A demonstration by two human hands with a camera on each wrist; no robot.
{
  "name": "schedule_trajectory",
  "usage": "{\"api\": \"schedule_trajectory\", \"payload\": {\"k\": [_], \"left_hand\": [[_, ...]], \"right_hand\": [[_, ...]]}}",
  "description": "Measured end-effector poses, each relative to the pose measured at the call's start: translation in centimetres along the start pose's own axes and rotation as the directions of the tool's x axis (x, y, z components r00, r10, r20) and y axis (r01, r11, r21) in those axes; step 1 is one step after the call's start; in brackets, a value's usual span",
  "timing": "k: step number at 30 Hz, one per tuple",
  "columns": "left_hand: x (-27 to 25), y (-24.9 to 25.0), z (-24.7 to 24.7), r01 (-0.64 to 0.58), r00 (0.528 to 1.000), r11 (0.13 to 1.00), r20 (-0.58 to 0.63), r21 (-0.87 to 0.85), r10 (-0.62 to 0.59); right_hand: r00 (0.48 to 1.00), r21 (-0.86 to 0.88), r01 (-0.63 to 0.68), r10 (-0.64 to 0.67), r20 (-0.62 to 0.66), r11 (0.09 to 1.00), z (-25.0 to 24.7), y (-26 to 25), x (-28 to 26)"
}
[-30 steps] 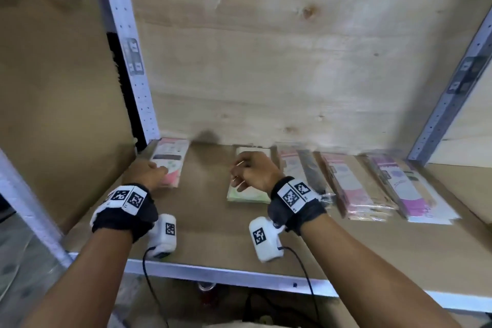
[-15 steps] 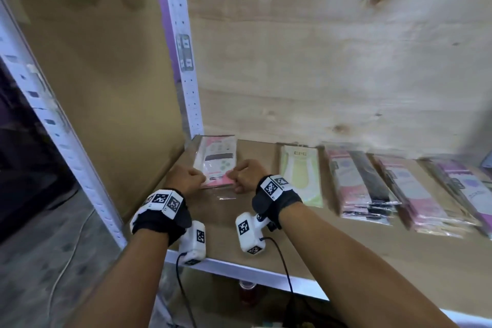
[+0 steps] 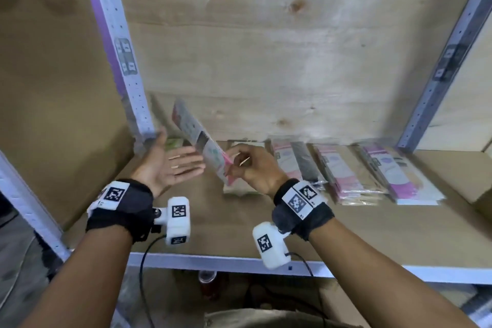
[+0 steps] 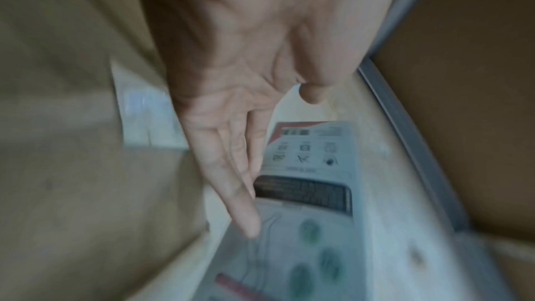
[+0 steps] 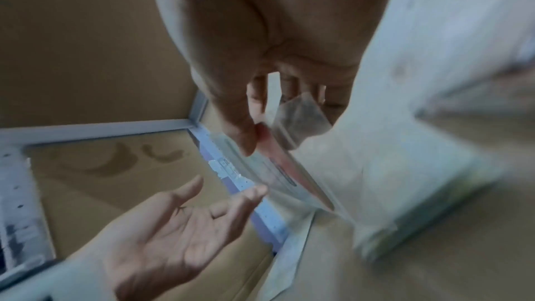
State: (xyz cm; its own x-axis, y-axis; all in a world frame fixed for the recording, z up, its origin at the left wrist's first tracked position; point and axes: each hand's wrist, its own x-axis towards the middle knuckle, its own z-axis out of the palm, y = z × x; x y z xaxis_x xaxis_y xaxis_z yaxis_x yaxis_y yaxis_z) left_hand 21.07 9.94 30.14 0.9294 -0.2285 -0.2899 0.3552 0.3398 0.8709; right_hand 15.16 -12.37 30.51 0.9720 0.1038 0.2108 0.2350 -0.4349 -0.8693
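Observation:
My right hand (image 3: 241,165) pinches the near end of a flat pink-and-white packet (image 3: 198,141) in clear wrap and holds it lifted off the wooden shelf (image 3: 218,226), tilted up toward the back left. The right wrist view shows thumb and fingers clamped on the packet (image 5: 285,172) at its edge. My left hand (image 3: 173,165) is palm up with straight fingers, just left of the packet and apart from it. In the left wrist view the packet's printed face (image 4: 306,182) lies right beyond the straight fingers (image 4: 237,193).
Several more flat packets lie in a row along the shelf's back: a green one (image 3: 174,143) at the left, pink stacks (image 3: 338,170) and purple ones (image 3: 394,170) to the right. Perforated metal uprights (image 3: 119,53) stand at both rear corners. A plywood wall (image 3: 266,48) closes the back.
Both hands held the pink packet flat on the shelf half a second ago. Now the right hand has lifted it up on edge, and the left hand has let go and opened.

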Motion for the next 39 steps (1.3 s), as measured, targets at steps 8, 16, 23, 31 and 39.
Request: {"api": "schedule_trajectory", "payload": {"k": [8,16,23,31,39], "left_hand": [[-0.9,-1.8,3.5,0.029,0.992,0.994,0.115,0.104,-0.041],[-1.2,-5.1,9.1,-0.132,0.948,0.962,0.313,0.239,0.053],[-0.9,-7.7,11.4,-0.152,0.946,0.926,0.322,0.345,0.035],[0.0,-6.4,11.3,-0.292,0.954,0.909,0.164,0.299,0.252],[1.8,-4.9,7.8,-0.38,0.904,0.785,0.016,0.489,0.427]], "right_hand": [[0.958,-0.584,0.089,-0.229,-0.17,0.807,-9.3,0.7,-4.9],[0.858,-0.273,-0.138,-0.023,-0.513,0.952,-11.3,3.7,-5.9],[0.898,0.358,-0.372,0.429,-0.093,0.856,-10.3,4.5,-6.4],[0.961,0.258,-0.238,0.265,-0.077,0.937,-10.8,4.9,-6.4],[0.982,-0.04,-0.184,0.182,-0.052,0.982,-11.2,5.9,-6.3]]}}
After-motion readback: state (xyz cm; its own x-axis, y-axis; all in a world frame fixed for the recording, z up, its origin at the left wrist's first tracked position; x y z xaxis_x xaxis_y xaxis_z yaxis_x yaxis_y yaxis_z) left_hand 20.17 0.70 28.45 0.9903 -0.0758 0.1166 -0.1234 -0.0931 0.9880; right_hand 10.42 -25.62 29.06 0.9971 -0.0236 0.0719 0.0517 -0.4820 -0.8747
